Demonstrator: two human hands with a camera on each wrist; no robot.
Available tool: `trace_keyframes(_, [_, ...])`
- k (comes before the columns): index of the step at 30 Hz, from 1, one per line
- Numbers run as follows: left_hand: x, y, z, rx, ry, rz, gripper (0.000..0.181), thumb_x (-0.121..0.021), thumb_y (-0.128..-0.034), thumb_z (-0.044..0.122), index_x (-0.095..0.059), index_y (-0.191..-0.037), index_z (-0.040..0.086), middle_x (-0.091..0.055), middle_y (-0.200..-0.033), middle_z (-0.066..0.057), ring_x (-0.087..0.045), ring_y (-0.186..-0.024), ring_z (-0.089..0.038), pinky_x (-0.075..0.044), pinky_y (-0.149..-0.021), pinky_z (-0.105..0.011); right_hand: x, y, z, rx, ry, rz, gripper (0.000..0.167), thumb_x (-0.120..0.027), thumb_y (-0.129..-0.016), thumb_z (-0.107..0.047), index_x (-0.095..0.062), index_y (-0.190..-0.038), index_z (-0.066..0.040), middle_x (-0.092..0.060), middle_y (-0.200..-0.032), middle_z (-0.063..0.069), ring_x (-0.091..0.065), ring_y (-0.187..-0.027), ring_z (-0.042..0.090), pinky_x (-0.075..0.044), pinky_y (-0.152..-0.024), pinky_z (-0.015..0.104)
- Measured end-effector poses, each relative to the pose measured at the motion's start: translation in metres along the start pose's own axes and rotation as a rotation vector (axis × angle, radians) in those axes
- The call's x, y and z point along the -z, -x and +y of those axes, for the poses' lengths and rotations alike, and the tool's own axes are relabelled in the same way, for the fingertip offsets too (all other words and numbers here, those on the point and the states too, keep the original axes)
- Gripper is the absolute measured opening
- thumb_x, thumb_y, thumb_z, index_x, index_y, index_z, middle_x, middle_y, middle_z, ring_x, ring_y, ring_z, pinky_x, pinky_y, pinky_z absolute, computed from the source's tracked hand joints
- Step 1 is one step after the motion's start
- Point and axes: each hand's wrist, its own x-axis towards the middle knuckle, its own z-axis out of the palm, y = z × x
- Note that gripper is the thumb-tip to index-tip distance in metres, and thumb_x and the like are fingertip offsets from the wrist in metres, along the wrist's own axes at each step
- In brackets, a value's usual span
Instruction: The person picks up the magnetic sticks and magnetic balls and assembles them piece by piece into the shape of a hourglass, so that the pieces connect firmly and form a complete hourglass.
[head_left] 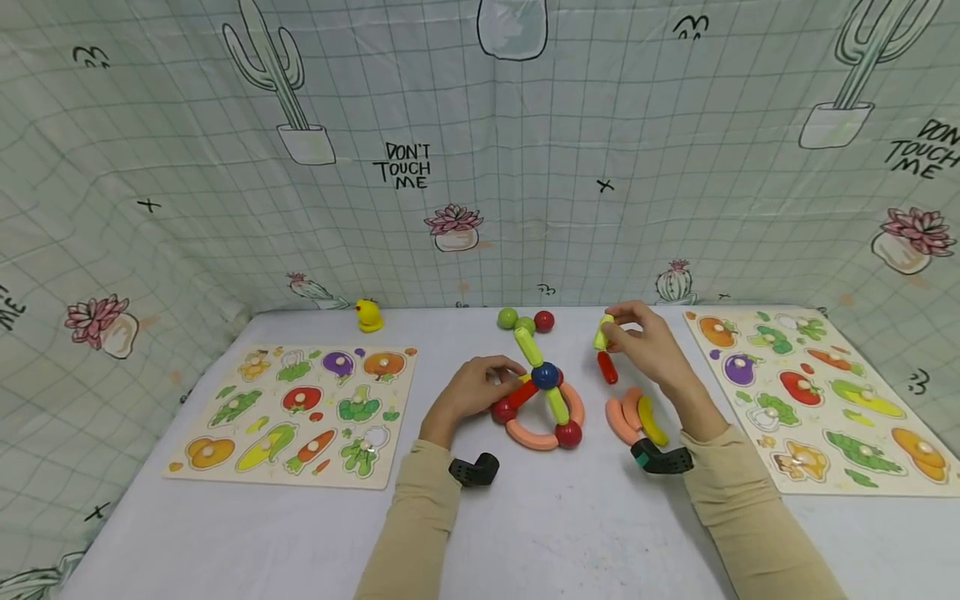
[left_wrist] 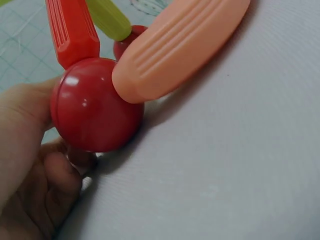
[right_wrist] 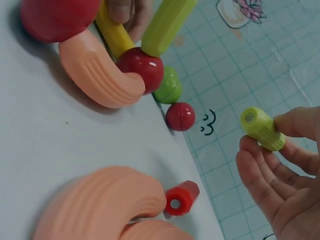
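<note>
My right hand (head_left: 648, 342) pinches a short light-green stick (right_wrist: 262, 129) between thumb and fingers, raised over the table's back right. A red stick (head_left: 607, 367) lies just below it. At the centre stands a frame of sticks and balls, with a blue ball (head_left: 544, 376) on top and red balls (head_left: 568, 434) at the base, joined by salmon curved pieces (head_left: 532, 436). At its left side my left hand (head_left: 476, 390) grips a yellow curved piece (right_wrist: 114, 34), beside the near-left red ball (left_wrist: 97, 105). That ball hides part of the fingers in the left wrist view.
Salmon curved pieces (head_left: 621, 422) and a yellow one (head_left: 651, 421) lie right of the frame. Green balls (head_left: 507, 317) and a red ball (head_left: 544, 321) sit behind it. Vegetable puzzle boards lie left (head_left: 281, 454) and right (head_left: 817, 400); a yellow duck (head_left: 368, 316) stands back left.
</note>
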Motion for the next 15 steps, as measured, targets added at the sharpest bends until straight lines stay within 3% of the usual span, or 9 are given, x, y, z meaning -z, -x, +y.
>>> trace_keyframes(8, [-0.002, 0.001, -0.005, -0.043, 0.012, 0.037, 0.02, -0.063, -0.0883, 0.026, -0.071, -0.106, 0.026, -0.062, -0.09, 0.002, -0.049, -0.078, -0.015, -0.039, -0.068, -0.025, -0.013, 0.001, -0.01, 0.025, 0.026, -0.016, 0.044, -0.05, -0.097, -0.036, -0.044, -0.131, -0.009, -0.049, -0.125, 0.015, -0.063, -0.094, 0.029, -0.05, -0.09, 0.042])
trace_keyframes(15, [-0.004, 0.0, -0.007, -0.069, 0.02, 0.056, 0.02, -0.063, -0.0884, 0.023, -0.071, -0.106, 0.026, -0.063, -0.093, 0.002, -0.051, -0.082, -0.015, -0.041, -0.072, -0.026, -0.018, 0.006, -0.022, 0.047, -0.069, -0.058, 0.042, -0.052, -0.096, -0.032, -0.044, -0.132, -0.01, -0.051, -0.127, 0.015, -0.064, -0.093, 0.024, -0.052, -0.085, 0.032])
